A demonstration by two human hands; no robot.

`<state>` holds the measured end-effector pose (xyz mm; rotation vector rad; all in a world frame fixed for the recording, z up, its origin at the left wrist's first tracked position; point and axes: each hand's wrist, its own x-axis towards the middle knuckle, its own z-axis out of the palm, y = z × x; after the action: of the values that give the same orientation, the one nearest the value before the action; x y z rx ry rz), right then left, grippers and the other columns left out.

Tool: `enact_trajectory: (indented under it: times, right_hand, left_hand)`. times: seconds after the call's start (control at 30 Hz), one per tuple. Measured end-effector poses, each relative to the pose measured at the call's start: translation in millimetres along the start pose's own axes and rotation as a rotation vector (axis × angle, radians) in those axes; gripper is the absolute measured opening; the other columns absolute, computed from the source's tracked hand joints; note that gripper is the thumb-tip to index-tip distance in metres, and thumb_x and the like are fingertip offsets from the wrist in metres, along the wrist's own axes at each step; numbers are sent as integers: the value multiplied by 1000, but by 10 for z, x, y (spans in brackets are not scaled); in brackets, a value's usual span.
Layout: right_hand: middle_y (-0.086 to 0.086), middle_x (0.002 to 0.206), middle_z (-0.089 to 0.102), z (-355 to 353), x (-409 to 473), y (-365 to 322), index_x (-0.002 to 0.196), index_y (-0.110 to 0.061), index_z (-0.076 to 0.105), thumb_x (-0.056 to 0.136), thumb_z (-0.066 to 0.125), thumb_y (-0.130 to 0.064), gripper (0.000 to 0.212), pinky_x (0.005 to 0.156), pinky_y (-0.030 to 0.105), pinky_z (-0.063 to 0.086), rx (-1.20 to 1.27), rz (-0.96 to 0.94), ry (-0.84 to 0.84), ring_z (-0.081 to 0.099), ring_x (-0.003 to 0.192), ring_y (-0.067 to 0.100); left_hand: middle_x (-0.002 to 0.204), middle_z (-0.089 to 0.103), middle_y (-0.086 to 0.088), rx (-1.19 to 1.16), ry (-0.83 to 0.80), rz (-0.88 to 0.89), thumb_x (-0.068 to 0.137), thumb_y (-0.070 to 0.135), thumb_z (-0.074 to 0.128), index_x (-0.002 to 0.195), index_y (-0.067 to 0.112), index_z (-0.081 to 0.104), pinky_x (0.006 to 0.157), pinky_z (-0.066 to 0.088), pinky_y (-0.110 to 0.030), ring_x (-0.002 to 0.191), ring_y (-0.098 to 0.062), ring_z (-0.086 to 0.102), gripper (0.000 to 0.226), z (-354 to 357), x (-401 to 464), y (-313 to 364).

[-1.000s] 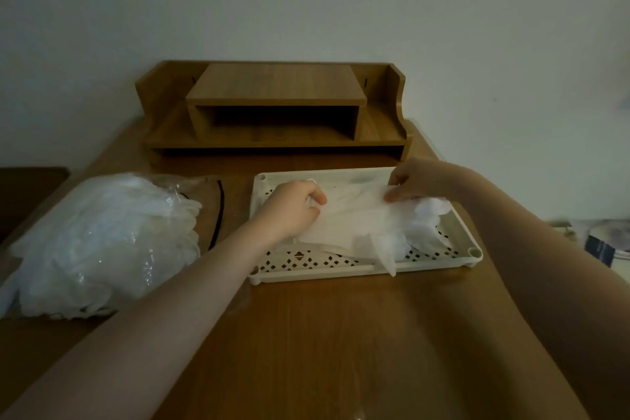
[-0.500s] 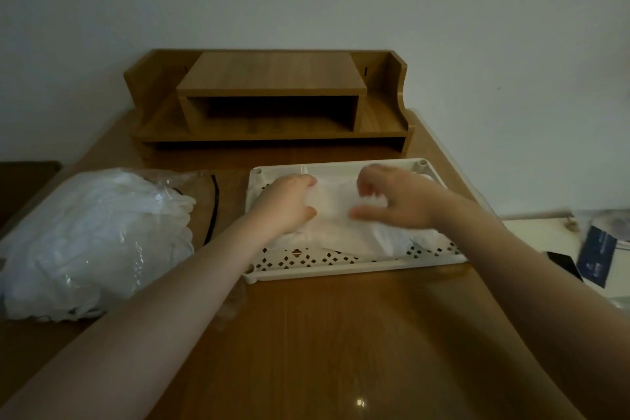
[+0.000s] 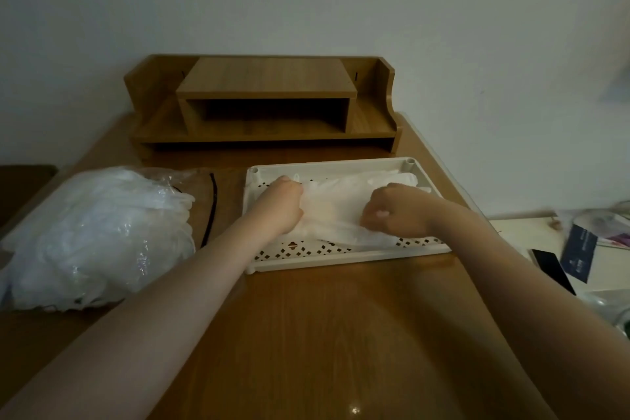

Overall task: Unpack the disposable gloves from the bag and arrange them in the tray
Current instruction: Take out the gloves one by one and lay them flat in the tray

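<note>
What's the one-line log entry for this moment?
step: arranging | left hand: on gloves | right hand: on gloves | gloves: in tray | bag: left of tray

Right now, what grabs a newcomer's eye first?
Both hands, left hand and right hand, press a clear glove into the white lattice tray mid-table. A bulging bag of gloves sits to the left, a wooden desk shelf behind against the wall.

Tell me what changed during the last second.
The right hand came from the tray's far edge toward the near side, drawing the gloves down flat. The left hand stayed pressing on them. The bag and shelf stayed put.
</note>
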<state>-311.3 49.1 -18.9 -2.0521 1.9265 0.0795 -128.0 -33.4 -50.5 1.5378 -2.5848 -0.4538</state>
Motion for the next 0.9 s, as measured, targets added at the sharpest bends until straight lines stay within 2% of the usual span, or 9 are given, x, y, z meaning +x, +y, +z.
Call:
enact_trajectory:
  times: [0.07,0.17,0.27,0.33,0.43,0.53,0.73,0.83,0.9]
  right_hand:
    - [4,108,64,-3,35,-26,102,-11,68,96,45,-43,40,91,34,46,44,52,98,57,96,20]
    - [6,138,43,159,144,-62,123,-18,51,92,49,-47,42,106,37,32,-155,37,336,39,127,24]
    - [4,160,2,386,289,-43,149,-25,16,89,44,-61,75,117,45,0,-132,10,217,-4,147,25]
    - [1,160,-7,468,358,3,152,-28,4,89,34,-67,80,116,46,-8,-106,6,111,-12,146,21]
    - [-2,160,-7,471,384,88,152,-32,4,88,28,-71,79,115,46,-11,-109,51,63,-12,146,21]
    - [-2,160,-9,471,364,169,151,-34,3,85,25,-75,80,115,50,-12,-109,149,88,-14,146,26]
    - [2,159,-15,523,378,192,151,-28,-6,74,33,-85,103,113,60,-4,15,290,100,-14,145,30]
    - [4,159,-13,537,355,99,151,-27,-2,72,31,-87,105,111,62,-10,-31,299,112,-16,144,32]
    - [4,160,-8,492,314,3,151,-29,8,72,28,-87,99,107,62,-18,-106,301,235,-17,144,32]
  left_hand:
    - [142,33,-13,92,59,-28,89,3,52,118,4,57,98,39,-33,120,-27,43,29,8,-49,37]
    - [155,9,-11,223,232,63,87,9,53,117,7,57,113,20,-42,139,-31,15,30,33,-122,158]
    - [159,-4,-2,206,221,248,95,19,44,143,9,35,117,0,-41,145,-23,-7,50,152,-115,269]
    - [160,-3,-1,233,59,236,101,35,27,150,13,16,117,-4,-38,146,-19,-8,55,251,-44,219]
    - [159,-10,-6,266,-128,74,95,60,13,151,14,-6,118,-3,-37,146,-21,-7,76,336,47,48]
    - [157,-16,-11,285,-145,-1,89,70,10,149,9,-13,118,-4,-37,146,-24,-10,89,361,53,-11]
    - [157,-18,-10,319,-165,-8,87,72,7,148,9,-15,118,-5,-36,145,-22,-12,90,280,-47,-122]
    - [157,-17,-9,322,-157,-20,88,71,8,149,10,-15,116,-5,-36,145,-22,-12,89,236,-86,-189]
    - [158,-14,-8,296,-151,23,92,65,16,149,11,-13,117,-3,-36,146,-21,-9,84,130,-168,-185]
